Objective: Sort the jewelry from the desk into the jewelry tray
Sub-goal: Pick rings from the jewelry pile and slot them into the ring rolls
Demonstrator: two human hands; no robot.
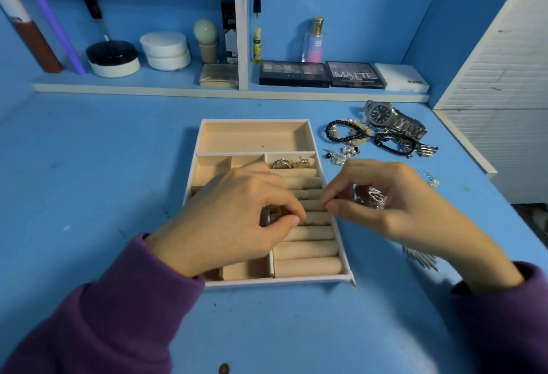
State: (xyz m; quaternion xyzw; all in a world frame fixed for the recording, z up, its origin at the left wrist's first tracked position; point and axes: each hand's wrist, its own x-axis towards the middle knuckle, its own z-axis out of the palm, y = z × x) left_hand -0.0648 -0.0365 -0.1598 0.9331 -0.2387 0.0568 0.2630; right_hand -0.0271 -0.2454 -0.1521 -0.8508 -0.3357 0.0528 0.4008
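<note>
A beige jewelry tray (pixel 255 136) lies on the blue desk, with a wide back compartment, small left cells and ring rolls on the right. Two silver rings (pixel 292 163) stand in the top ring slot. My left hand (pixel 234 219) rests over the tray's middle, fingers pinched on a dark ring (pixel 271 216) at the ring rolls. My right hand (pixel 394 204) hovers at the tray's right edge, thumb and forefinger pinched together, with a sparkly silver piece (pixel 376 197) held in its curled fingers. A silver watch (pixel 391 118), dark bead bracelets (pixel 347 132) and small earrings (pixel 341 155) lie on the desk to the right.
A silver fringe piece (pixel 421 259) lies under my right wrist, and a small pearl item (pixel 430 178) lies beyond the right hand. The back shelf holds cosmetic jars (pixel 166 50), bottles and makeup palettes (pixel 353 74). A white slatted panel (pixel 504 92) bounds the right side.
</note>
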